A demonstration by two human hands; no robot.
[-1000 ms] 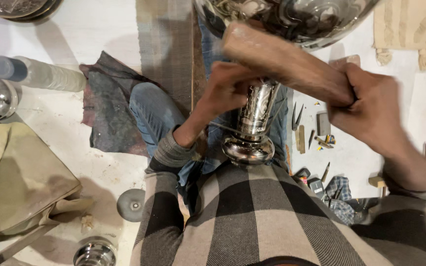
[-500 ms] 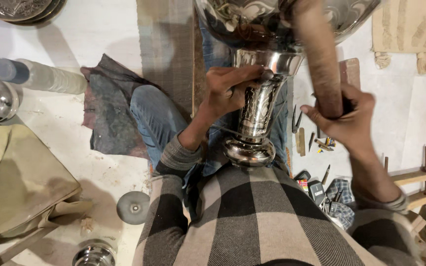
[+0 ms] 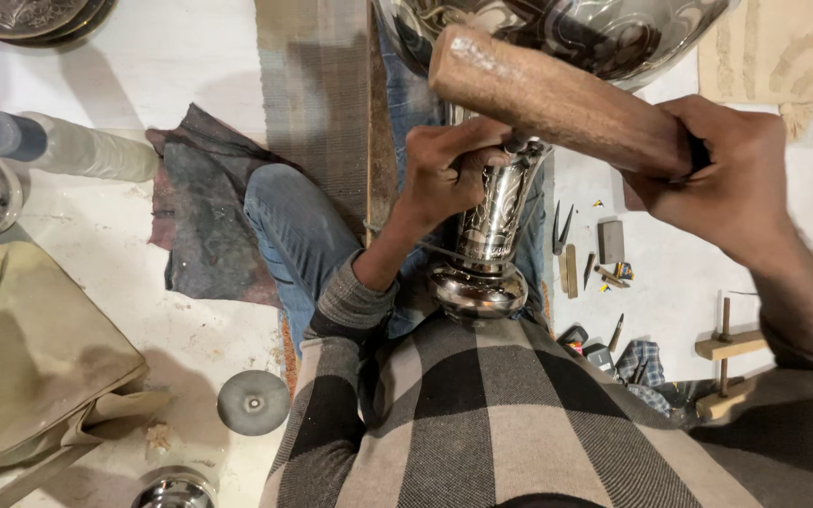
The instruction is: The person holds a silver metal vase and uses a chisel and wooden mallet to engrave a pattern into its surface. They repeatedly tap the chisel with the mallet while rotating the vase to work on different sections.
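**Materials and finish**

Goblet-shaped vessel point(image 3: 496, 221): polished metal, mirror-glossy, engraved pattern on stem and bowl; rounded foot smooth and plain. Mallet point(image 3: 557, 99) in the right hand point(image 3: 726, 179): bare wood, matt, worn and pale-scuffed at the end. Left hand point(image 3: 444, 169) grips the engraved stem. Checked shirt point(image 3: 510, 414): soft woven cloth, matt. Jeans point(image 3: 298, 230): blue denim. Dark rag point(image 3: 209, 207): creased matt cloth. Beige bag point(image 3: 30, 357): coarse canvas-like cloth. Bottle point(image 3: 68, 146): translucent plastic. Round disc point(image 3: 253, 403): dull grey metal. Floor point(image 3: 143, 282): pale, matt, dusty. Clamp point(image 3: 726, 353): raw wood.
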